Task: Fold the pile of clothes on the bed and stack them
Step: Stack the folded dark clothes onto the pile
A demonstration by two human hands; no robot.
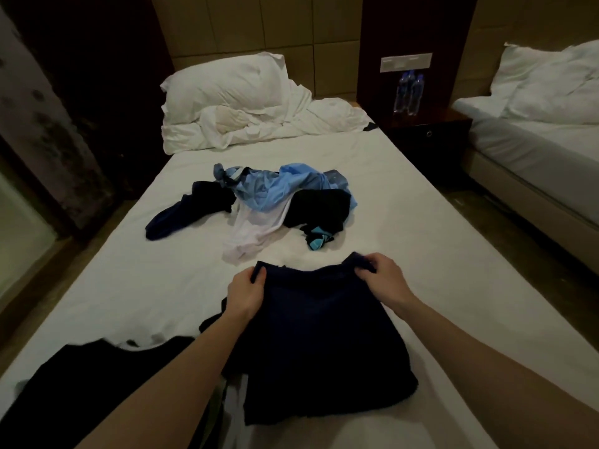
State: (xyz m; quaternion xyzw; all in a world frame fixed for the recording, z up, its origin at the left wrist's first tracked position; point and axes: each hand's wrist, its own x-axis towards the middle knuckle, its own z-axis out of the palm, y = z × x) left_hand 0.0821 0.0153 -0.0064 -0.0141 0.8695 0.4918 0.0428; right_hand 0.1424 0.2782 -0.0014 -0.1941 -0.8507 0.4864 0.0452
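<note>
With the fingers of the left hand [245,290] and right hand [380,274] pinching the navy garment [319,345] at its 2 far corners on the bed [405,222], uneven tension is risking a skewed fold.

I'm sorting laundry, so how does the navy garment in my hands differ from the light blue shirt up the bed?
The navy garment lies spread fairly flat; the blue shirt is crumpled. The navy garment is held at its far corners by the left hand and right hand; the blue shirt lies untouched in the pile. Both rest on the bed.
</note>
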